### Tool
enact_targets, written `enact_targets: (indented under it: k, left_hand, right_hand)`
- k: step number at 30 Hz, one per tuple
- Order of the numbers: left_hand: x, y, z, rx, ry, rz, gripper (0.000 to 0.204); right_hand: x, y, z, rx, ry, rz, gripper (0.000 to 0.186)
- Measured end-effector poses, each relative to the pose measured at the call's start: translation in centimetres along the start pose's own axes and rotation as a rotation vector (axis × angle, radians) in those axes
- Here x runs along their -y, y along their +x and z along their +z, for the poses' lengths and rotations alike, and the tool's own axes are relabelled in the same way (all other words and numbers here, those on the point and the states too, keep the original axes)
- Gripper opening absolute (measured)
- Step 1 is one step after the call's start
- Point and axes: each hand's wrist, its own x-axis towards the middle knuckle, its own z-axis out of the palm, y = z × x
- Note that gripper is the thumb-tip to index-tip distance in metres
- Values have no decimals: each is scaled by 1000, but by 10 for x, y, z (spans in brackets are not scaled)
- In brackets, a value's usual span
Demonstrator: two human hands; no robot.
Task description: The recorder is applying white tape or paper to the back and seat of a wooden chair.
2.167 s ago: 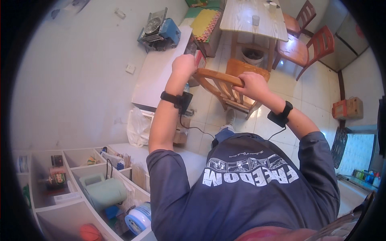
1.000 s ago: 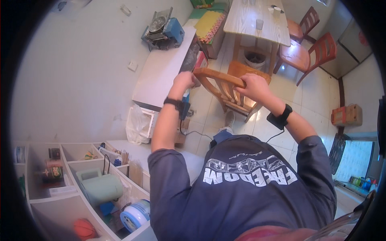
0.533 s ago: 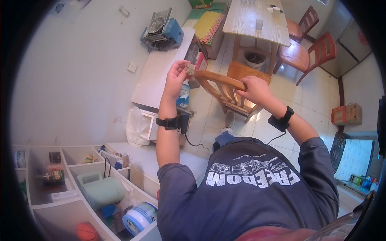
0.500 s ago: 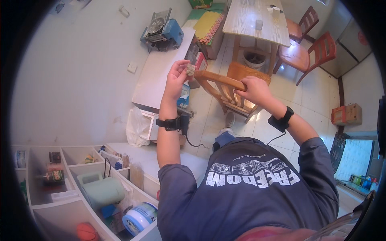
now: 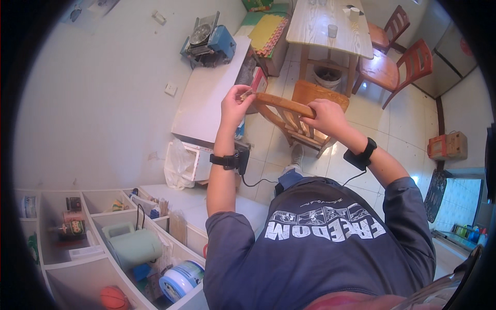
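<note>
My left hand [image 5: 235, 105] pinches a small crumpled beige piece [image 5: 246, 96], perhaps a rag, at the left end of the top rail of a wooden chair [image 5: 281, 103]; whether it touches the rail is hard to tell. My right hand [image 5: 326, 114] is wrapped around the right end of that rail, thumb underneath. The chair stands in front of me with its slatted back toward me and its seat beyond. Both my wrists carry black strapped devices with cables.
A pale table [image 5: 315, 36], two red-brown chairs [image 5: 380, 72] and a bucket [image 5: 327, 81] stand ahead. A white bench [image 5: 199, 103] holding a blue machine [image 5: 219, 49] lines the left wall. Cubby shelving [image 5: 77, 263] is lower left; a cardboard box [image 5: 454, 146] sits at right.
My left hand left the rail, showed the small beige piece half a second ago, and has since moved slightly right and down to the rail's end. My right hand keeps its hold.
</note>
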Motion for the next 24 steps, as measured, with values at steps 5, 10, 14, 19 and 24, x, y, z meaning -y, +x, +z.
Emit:
enact_targets:
  k: [5, 10, 14, 19, 24]
  left_hand:
    - [8, 6, 1, -26, 464, 59, 13]
    - [14, 15, -13, -34, 462, -29, 13]
    - [9, 13, -8, -103, 427, 24, 14]
    - [7, 5, 6, -92, 308, 137, 16]
    - [48, 5, -17, -85, 545, -49, 13]
  right_hand:
    - [1, 0, 0, 5, 5, 11, 33]
    - [1, 0, 1, 14, -2, 11, 34]
    - [0, 2, 1, 4, -2, 8, 34]
    - [-4, 3, 3, -12, 0, 7, 34]
    - [-5, 2, -3, -28, 15, -12, 34]
